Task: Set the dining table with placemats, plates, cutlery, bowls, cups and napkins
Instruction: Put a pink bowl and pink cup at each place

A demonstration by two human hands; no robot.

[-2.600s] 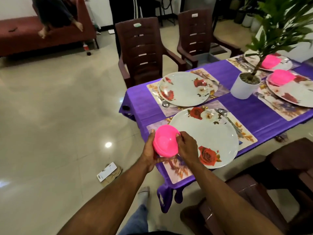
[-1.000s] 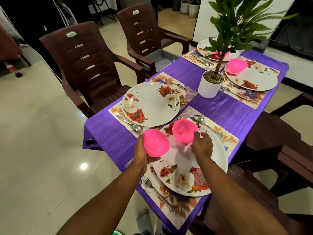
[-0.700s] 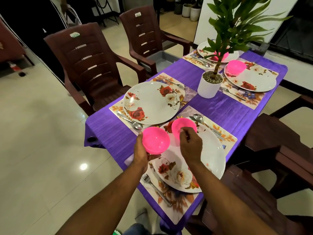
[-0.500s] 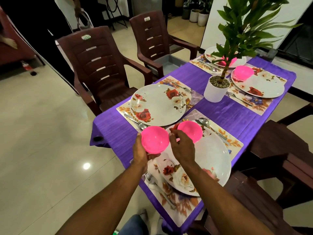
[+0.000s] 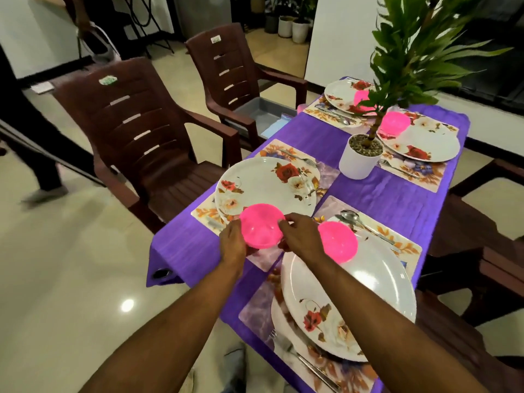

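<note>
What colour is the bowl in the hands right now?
Bright pink, plain with no pattern; the bowl shows clearly in the head view.

Bare purple cloth on the counter point(image 5: 380, 199) lies open between the settings. The potted plant point(image 5: 358, 157) blocks the middle, and the brown chair point(image 5: 136, 131) stands close along the left edge.

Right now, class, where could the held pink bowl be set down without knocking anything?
The far-left plate is bare across its middle. Purple cloth is free between that plate, the white pot and the near spoon. Crowded: the near plate's top edge already carries a bowl.
</note>
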